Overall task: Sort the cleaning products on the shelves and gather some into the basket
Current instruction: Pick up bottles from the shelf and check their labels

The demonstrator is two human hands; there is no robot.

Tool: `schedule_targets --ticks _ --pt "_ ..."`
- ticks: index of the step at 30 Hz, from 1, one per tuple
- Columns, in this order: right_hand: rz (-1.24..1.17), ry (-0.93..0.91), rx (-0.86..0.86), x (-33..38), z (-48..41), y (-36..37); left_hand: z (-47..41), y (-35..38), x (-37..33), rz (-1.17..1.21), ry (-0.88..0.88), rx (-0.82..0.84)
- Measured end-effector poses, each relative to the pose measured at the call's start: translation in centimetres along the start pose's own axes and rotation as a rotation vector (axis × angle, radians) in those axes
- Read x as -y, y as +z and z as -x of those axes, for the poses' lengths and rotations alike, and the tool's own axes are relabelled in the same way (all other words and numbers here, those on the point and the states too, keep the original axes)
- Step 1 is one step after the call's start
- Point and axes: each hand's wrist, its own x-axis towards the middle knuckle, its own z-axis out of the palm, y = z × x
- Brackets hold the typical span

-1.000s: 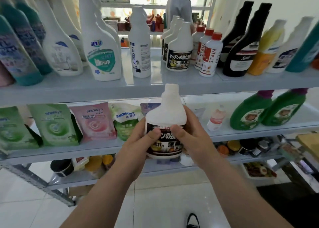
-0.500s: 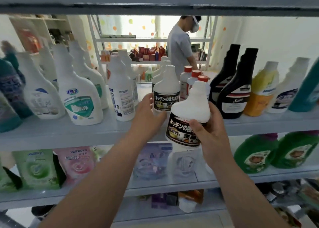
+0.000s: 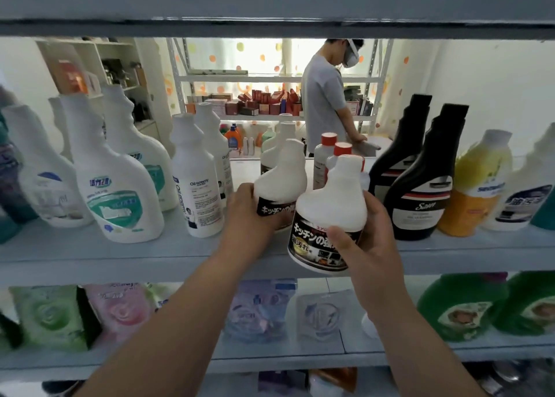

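Head camera faces the middle shelf [image 3: 144, 258], and from my end both hands read as busy. The right hand [image 3: 371, 255] grips a white bottle [image 3: 330, 207] with a black label, thumb pressed across the label's front and the other fingers curled round its right side. This bottle hangs in the air just in front of the shelf's front edge, about midway along it, leaning slightly. The left hand [image 3: 249, 213] wraps round a matching bottle [image 3: 280, 177] just behind it and to the left, fingers curled over the lower label. I cannot tell whether that one's base rests on the shelf, since the hand and the nearer bottle hide it. A third bottle [image 3: 282, 132] of the same kind stands further back, toward the rear edge. Left of the hands stand an Oil enemy bottle [image 3: 196, 186] and a green-labelled bottle [image 3: 115, 192], both near the front edge. Right of the hands I see red-capped bottles [image 3: 329, 156], then two black bottles [image 3: 420, 192], then a yellow bottle [image 3: 477, 183] toward the shelf's right end. On the lower shelf [image 3: 330, 351] lie soft pouches [image 3: 120, 309] at the left and green bottles [image 3: 462, 309] at the right. Beyond the shelving a person in a grey shirt [image 3: 322, 102] stands at another rack.
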Motion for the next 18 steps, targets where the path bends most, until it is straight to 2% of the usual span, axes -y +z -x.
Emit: schedule_targets --ticks 3,9,13,18 --pt "-0.035 -0.009 0.002 0.1 -0.1 0.1 3.0 -2.2 0.5 0.158 0.031 -0.073" --pt "0.043 -0.064 0.010 -0.2 -1.3 3.2 7.7 -6.6 3.7 0.519 -0.064 -0.087" --pt "0.228 -0.105 -0.011 -1.2 -2.4 7.0 9.0 -8.5 5.5 0.592 -0.074 -0.165" --pt "0.431 -0.124 -0.050 -3.3 -4.1 11.4 10.3 -10.7 6.9 0.587 -0.085 -0.154"
